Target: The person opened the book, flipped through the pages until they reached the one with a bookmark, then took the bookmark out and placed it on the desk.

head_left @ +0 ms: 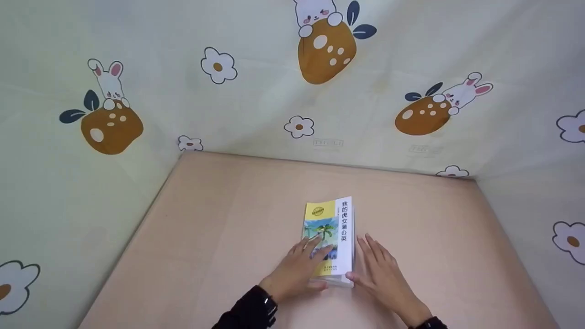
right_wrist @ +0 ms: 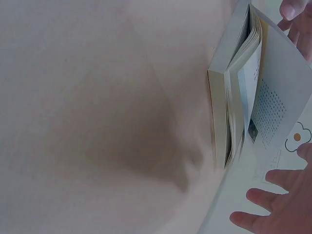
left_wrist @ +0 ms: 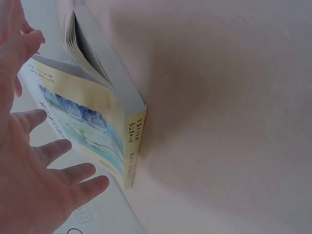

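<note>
A paperback book with a yellow and white cover and a palm tree picture lies on the table. In the right wrist view the book's front cover stands partly lifted, with several pages raised under it. My left hand is over the cover's lower left part, fingers spread. The left wrist view shows those fingers straight and beside the cover and the yellow spine. Beside the book's right edge is my right hand, its fingers extended and its thumb at the lower right corner.
The table has a plain pinkish-beige surface. Behind it and at both sides hangs pale cloth printed with rabbits, fruit and flowers. Dark sleeves with straps cover both wrists.
</note>
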{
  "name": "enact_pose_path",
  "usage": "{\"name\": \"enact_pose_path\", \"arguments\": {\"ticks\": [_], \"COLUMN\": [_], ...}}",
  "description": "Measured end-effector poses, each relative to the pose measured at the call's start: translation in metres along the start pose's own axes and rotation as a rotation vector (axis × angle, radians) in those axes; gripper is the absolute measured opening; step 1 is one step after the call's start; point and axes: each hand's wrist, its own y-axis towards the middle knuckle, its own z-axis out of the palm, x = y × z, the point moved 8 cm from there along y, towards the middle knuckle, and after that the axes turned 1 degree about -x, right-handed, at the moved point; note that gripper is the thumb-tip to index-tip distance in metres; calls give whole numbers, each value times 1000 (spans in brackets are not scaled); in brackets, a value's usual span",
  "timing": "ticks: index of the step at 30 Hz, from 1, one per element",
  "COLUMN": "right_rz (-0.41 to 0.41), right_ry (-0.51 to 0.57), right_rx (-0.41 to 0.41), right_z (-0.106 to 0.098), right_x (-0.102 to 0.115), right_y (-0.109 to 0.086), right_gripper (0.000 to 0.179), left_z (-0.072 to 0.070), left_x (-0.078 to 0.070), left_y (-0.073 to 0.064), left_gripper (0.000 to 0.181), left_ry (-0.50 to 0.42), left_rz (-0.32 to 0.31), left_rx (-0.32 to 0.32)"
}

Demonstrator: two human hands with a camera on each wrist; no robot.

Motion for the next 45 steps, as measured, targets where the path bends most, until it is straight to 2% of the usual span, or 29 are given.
{"name": "enact_pose_path", "arguments": {"ticks": [8,13,19,29,33,39,45], "right_rz": [31,-2,-75,-28,-43,-46,9], "right_ry": [132,153,140,173,196,226,294], "right_rx": [66,68,96,222,240,257,282], "right_z": [17,26,39,51,53,54,58], "right_x": [-5,-9,-9,-18,-16,-14,-17], "right_y": [-3,-5,-8,-9,-9,-9,-9], "right_gripper": [75,71,79,82,79,76,59], "left_z": [19,25,23,22,22,20,21], "left_x": [2,2,0,-2,-2,-2,-2], "left_y": [5,7,6,7,7,9,8], "left_gripper": [73,69,65,63,64,64,64], "left_ry": [15,62,177,197,218,196,155], "left_rz": [-16,-36,-31,-46,-50,-73,-101], "left_rx": [30,27,-37,-55,-69,-53,-14]}}
